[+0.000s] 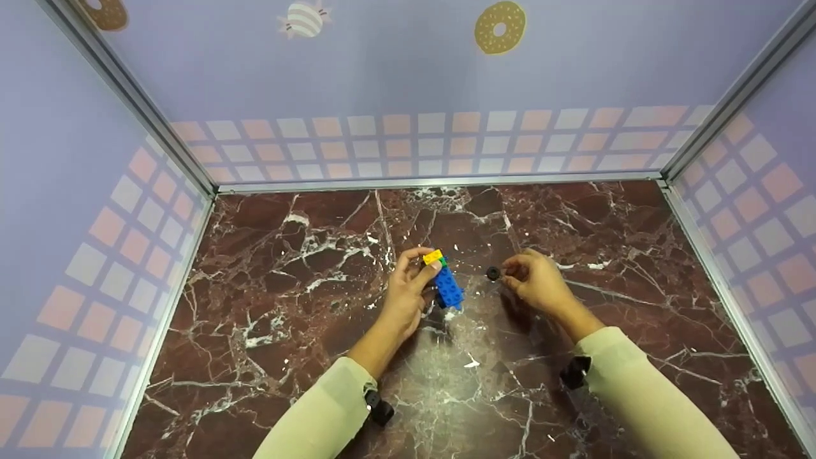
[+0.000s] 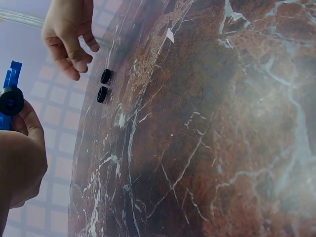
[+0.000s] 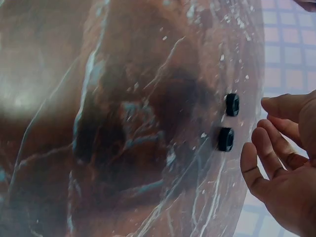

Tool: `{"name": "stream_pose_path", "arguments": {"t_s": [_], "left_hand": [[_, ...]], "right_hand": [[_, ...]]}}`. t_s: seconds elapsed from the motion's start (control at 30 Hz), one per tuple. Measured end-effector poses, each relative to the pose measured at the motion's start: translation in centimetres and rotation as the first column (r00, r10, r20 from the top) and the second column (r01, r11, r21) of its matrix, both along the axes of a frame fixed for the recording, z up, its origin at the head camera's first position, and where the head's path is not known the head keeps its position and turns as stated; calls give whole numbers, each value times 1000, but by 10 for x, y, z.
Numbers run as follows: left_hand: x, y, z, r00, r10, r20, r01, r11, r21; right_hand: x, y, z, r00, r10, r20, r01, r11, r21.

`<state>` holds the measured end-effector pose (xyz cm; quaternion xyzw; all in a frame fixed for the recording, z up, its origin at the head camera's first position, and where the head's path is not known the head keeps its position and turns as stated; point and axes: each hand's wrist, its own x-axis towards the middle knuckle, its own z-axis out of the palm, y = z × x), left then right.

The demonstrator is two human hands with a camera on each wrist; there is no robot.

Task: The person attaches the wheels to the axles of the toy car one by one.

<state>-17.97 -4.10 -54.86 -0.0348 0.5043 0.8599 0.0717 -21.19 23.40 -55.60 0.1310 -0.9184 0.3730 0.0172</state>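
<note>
So the left hand point(image 1: 408, 284) has the brick build point(image 1: 448, 287) pinched at its yellow end, and it looks lifted off the tabletop point(image 1: 255, 274). The right hand point(image 1: 539, 280) isn't holding anything, thumb and fingertips a small gap apart, off to the right of the build. Between the build and that hand, a pair of loose black wheels, one here point(image 3: 232, 104) and one here point(image 3: 226, 139), stand close beside each other on the tabletop. My worry is those wheels: they're small, look upright on their treads, and the surface looks slick, so a clumsy fingertip could easily send one rolling away from the build. Go for one and you might knock the other too, since they're that close. There's also a mounted wheel point(image 2: 11, 101) on the build, near the gripping fingers, so a squeeze or twist there might pop it loose. And with the grip all at the yellow end, pushing hard on the blue end would probably lever the bricks apart or swing the build round.
</note>
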Motion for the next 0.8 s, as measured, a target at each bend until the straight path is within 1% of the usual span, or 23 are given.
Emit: {"name": "stream_pose_path", "arguments": {"t_s": [0.13,0.27,0.37,0.47,0.63,0.67,0.73,0.8], "left_hand": [[0,0,0,1000,0,11,0,1000,-1],[0,-1,0,1000,-6,22,6,1000,-2],[0,-1,1,1000,-9,28,9,1000,-5],[0,-1,1,999,-16,36,16,1000,-7],[0,-2,-1,999,-35,34,35,999,4],[0,-2,-1,999,-38,33,38,999,7],[0,-2,-1,998,-45,32,44,999,11],[1,-2,-2,998,-48,37,47,999,14]], "right_hand": [[0,5,-4,999,-18,-34,20,998,60],[-1,8,-8,998,-42,-51,47,993,105],[-2,10,-12,997,-52,-60,59,990,130],[-3,10,-15,997,-56,-53,63,987,148],[-3,11,-21,997,-58,-45,64,989,134],[-6,14,-27,997,-50,-64,58,991,123],[-6,15,-30,997,-37,-72,44,993,105],[-8,18,-37,996,-17,-82,25,995,92]]}}
